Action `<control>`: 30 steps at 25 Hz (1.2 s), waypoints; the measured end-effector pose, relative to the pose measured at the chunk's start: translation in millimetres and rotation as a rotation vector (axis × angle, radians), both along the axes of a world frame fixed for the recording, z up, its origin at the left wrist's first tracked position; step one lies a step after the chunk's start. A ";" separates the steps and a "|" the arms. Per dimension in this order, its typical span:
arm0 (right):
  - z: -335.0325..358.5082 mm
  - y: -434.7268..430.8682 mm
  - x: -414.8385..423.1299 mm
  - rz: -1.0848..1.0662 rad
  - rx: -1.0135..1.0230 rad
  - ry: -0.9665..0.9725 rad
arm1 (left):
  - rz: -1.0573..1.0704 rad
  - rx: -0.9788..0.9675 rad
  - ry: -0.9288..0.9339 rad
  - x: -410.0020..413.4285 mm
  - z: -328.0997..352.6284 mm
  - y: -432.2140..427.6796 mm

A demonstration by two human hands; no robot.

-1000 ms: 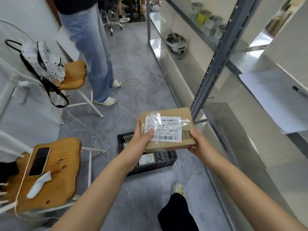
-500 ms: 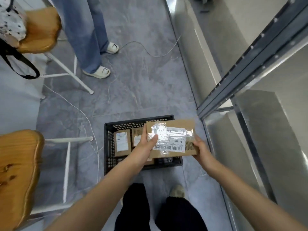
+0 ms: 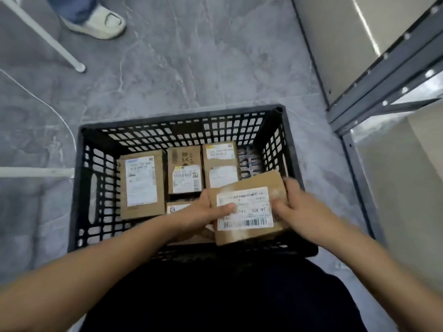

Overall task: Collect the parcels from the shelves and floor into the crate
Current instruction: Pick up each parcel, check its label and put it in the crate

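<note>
Head view looks straight down into a black slatted crate (image 3: pixel 182 117) standing on the grey marbled floor (image 3: pixel 191 68). The person is bent over it with a brown cardboard parcel (image 3: pixel 247 200) held between both hands. The left grip (image 3: pixel 203 212) pinches the parcel's left edge, its thumb lying across the white address label and its fingers out of sight beneath. The right grip (image 3: pixel 299 207) clasps the right edge, thumb on the label's margin and fingers curled round the far corner.

The parcel hangs slightly tilted over the near right part of the crate. I cannot tell whether it touches anything below. On the crate's bottom lie a large labelled box (image 3: pixel 141 183) at the left, a smaller box (image 3: pixel 184 173) in the middle and a third box (image 3: pixel 220 164) to its right. A fourth box (image 3: pixel 177 207) is half hidden by the left grip.

Grey metal shelving (image 3: pixel 383 75) stands at the right. Someone's pale shoe (image 3: pixel 100 22) shows at top left, near a white chair leg (image 3: pixel 48 37).
</note>
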State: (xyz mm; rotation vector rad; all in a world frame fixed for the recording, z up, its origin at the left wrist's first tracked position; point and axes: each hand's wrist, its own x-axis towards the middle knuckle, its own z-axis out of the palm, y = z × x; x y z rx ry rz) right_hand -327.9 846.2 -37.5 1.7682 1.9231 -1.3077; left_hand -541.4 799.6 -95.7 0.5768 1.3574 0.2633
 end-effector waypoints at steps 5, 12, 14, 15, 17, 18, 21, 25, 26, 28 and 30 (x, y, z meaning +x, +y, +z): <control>-28.0 -8.5 -7.0 0.184 0.068 -0.200 | -0.049 -0.031 0.093 12.2 -20.6 -4.5; -46.5 -3.7 -16.8 0.293 0.048 -0.316 | -0.187 0.105 0.243 15.1 -45.8 1.1; -53.8 -7.7 -21.3 0.323 0.041 -0.361 | -0.286 0.179 0.394 18.3 -50.1 0.9; -57.2 -6.8 -23.4 0.331 0.035 -0.378 | -0.314 0.193 0.436 20.0 -51.1 3.5; -63.4 -2.2 -28.1 0.356 0.019 -0.416 | -0.358 0.193 0.473 21.7 -53.4 10.3; -66.3 -0.2 -30.6 0.380 0.022 -0.445 | -0.402 0.190 0.504 22.1 -54.3 12.7; -81.2 1.8 -36.0 0.503 0.085 -0.574 | -0.575 0.226 0.707 24.5 -60.5 13.5; -102.7 3.2 -38.1 0.619 0.161 -0.639 | -0.646 0.337 0.814 27.2 -68.6 12.0; -105.1 3.5 -37.4 0.621 0.156 -0.629 | -0.646 0.342 0.761 23.7 -69.1 11.8; -104.4 3.5 -35.6 0.621 0.138 -0.602 | -0.757 0.349 0.687 13.2 -67.8 9.0; -99.3 3.1 -34.8 0.644 0.140 -0.568 | -1.020 0.391 0.784 2.3 -64.8 3.9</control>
